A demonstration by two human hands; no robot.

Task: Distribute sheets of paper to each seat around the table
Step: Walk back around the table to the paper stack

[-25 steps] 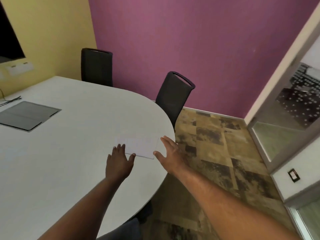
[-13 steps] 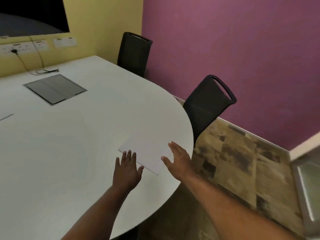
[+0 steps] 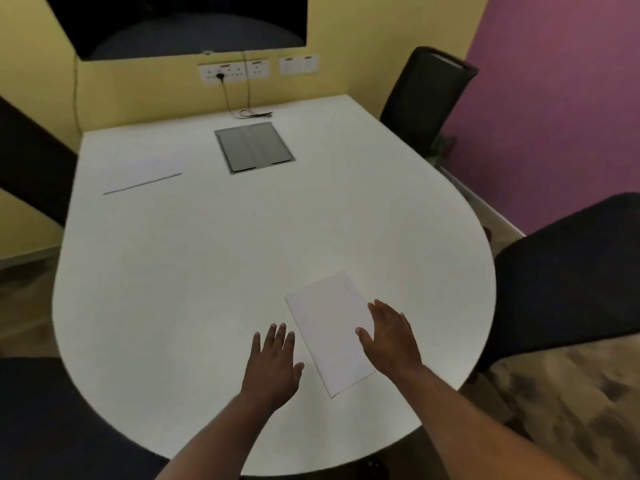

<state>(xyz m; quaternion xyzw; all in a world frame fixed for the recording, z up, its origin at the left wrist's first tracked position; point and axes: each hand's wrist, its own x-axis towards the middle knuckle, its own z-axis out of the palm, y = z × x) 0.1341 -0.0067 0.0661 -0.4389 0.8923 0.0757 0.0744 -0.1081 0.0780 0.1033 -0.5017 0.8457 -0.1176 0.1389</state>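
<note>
A white sheet of paper (image 3: 329, 330) lies flat near the rounded front edge of the white table (image 3: 214, 258), angled toward the right. My left hand (image 3: 273, 365) hovers just left of the sheet, fingers spread, holding nothing. My right hand (image 3: 391, 337) is open with its palm over the sheet's right edge. A second white sheet (image 3: 138, 174) lies at the far left of the table, seen by its dark front edge.
Black chairs stand around the table: one at the right (image 3: 568, 282), one at the far right corner (image 3: 426, 95), one at the left (image 3: 31, 161), one at the lower left (image 3: 45, 420). A grey cable hatch (image 3: 254, 147) sits mid-table; wall sockets (image 3: 235, 72) and cables lie beyond.
The view has swung left, bringing the whole table, the far sheet and the wall sockets into sight. Both hands stay open beside the near sheet, which now points away from me.
</note>
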